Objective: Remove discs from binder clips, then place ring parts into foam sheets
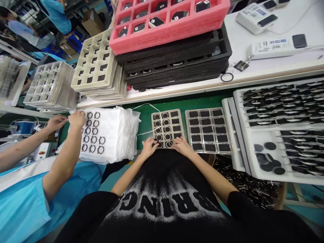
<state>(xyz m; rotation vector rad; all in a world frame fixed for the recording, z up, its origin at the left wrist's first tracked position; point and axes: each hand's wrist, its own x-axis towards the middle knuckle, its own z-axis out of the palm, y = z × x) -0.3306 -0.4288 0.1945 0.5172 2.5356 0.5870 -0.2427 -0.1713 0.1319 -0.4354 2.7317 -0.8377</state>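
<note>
A shallow tray [174, 120] with small compartments lies in front of me, close to my body. Round dark-rimmed rings [167, 129] fill its left and middle columns, while the right column shows dark squares. At the near left corner, my left hand [149, 147] has its thumb and fingers closed on a small dark ring at the tray's edge. My right hand [181, 146] is at the near right side, its fingertips drawn together against a ring [168, 144] in the nearest row. Part of that ring is hidden by the fingers.
Right of the tray lies a second compartment tray [208, 130], then a white foam box [264, 148] of dark parts. On the left, a co-worker's hands [77, 118] work over white sheets [111, 135] bearing rings. A pink foam tray [167, 27] tops black trays on the shelf.
</note>
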